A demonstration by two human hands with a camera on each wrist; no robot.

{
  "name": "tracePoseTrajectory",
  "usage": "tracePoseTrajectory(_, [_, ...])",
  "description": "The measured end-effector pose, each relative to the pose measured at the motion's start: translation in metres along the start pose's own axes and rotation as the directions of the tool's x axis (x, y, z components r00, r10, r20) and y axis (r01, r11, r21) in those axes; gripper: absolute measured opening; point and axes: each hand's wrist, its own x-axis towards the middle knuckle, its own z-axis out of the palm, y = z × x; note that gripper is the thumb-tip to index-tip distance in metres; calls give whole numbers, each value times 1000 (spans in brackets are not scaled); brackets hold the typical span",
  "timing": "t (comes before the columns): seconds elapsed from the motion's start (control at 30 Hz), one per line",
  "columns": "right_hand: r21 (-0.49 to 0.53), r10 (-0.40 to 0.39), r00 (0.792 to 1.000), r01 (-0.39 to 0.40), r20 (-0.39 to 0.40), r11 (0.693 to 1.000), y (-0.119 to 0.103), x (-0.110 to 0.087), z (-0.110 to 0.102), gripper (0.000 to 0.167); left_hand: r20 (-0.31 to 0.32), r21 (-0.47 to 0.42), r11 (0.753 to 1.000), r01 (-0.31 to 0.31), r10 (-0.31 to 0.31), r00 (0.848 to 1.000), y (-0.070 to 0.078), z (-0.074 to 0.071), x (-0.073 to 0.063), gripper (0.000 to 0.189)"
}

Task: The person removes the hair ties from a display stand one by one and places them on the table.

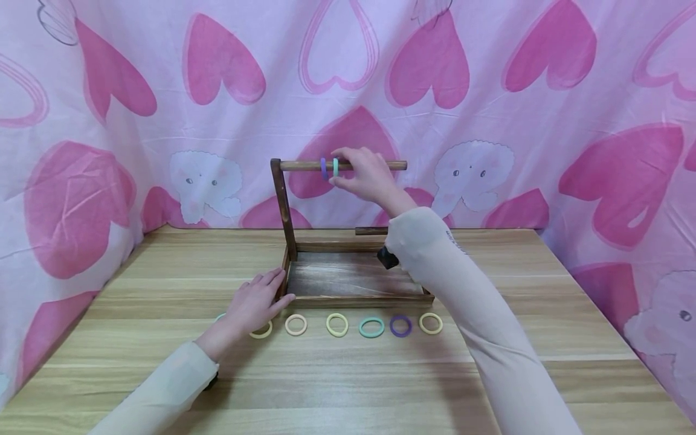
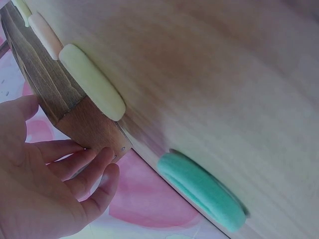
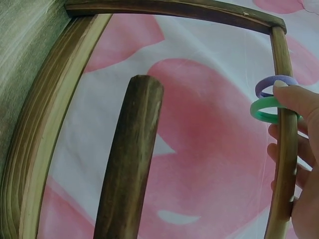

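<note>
A dark wooden rack has a tray base [image 1: 359, 302], an upright post [image 1: 284, 211] on its left and a horizontal upper bar [image 1: 299, 165]. Around that bar hang a purple hair tie [image 1: 324, 169] and, just right of it, a green hair tie [image 1: 335, 167]. My right hand [image 1: 370, 175] holds the green one between thumb and fingers; in the right wrist view the thumb lies close to both ties. With fingers extended, my left hand [image 1: 255, 305] rests against the tray's left end. Its forearm side partly hides a yellow hair tie [image 1: 262, 330] and another green tie [image 2: 202, 191].
Along the tray's front lie a peach tie [image 1: 296, 325], a yellow tie [image 1: 337, 325], a mint tie [image 1: 372, 327], a dark purple tie [image 1: 400, 326] and a pale yellow tie [image 1: 431, 323]. A lower bar [image 1: 371, 231] juts leftward from behind my right sleeve. A patterned pink curtain [image 1: 348, 121] hangs behind.
</note>
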Motion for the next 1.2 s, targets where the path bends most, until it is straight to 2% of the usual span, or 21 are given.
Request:
tracePoseTrajectory(0.6, [-21, -31, 999, 31, -21, 999, 5, -1, -1, 47, -6, -7, 1000, 3, -3, 1000, 1, -1, 1, 60])
tracePoseTrajectory(0.9, [-12, -6, 998, 5, -60, 1000, 7, -1, 0, 42, -1, -7, 1000, 4, -4, 1000, 1, -1, 0, 61])
tracePoseTrajectory(1.2, [-24, -42, 994, 40, -105, 999, 14, -2, -1, 37, -42, 14, 1000, -17, 17, 999, 0, 1, 0, 58])
